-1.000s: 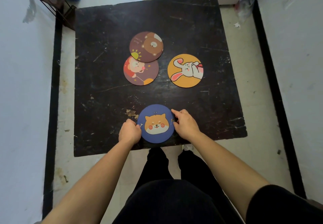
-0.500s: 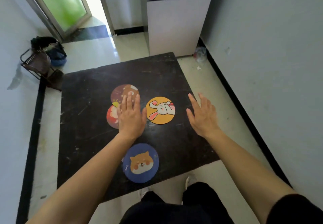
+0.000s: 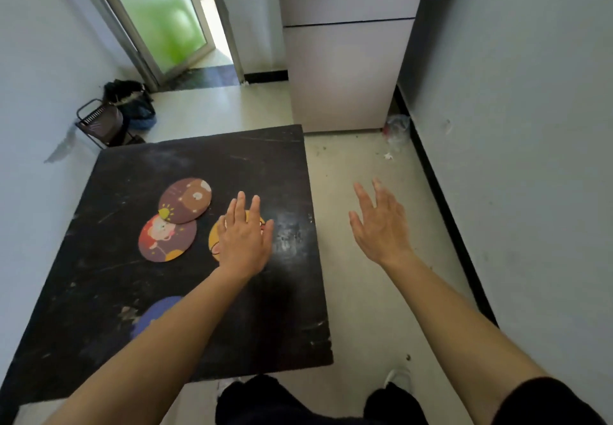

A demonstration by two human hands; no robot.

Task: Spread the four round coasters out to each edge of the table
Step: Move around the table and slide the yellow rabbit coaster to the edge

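progress, judged from layout: one of four done. the blue coaster (image 3: 156, 313) lies at the near edge of the desk (image 3: 109, 278), mostly hidden under the left forearm, so its exact seat cannot be confirmed. three remain near the middle: the brown coaster (image 3: 185, 199) overlaps the top rim of the red coaster (image 3: 166, 239), and the yellow coaster (image 3: 217, 237) sits just beside them to the right, largely covered. left hand (image 3: 244, 237) is flat, fingers extended and together, palm down over the yellow coaster; contact looks likely but cannot be confirmed, and nothing is pinched in its grip. right hand (image 3: 381, 225) is spread wide, holding nothing, out past the desk's right edge above the floor (image 3: 361, 292). probable step in hand: sliding yellow toward the right edge; brown and red then left for the far and left edges. desk surface: dark, matte, scratched, with pale scuffs, low to the floor. room: narrow, pale walls, white cabinet (image 3: 345, 73) beyond the far right corner, frosted door (image 3: 159, 16) at back, small dark rack (image 3: 102, 122) by the left wall.
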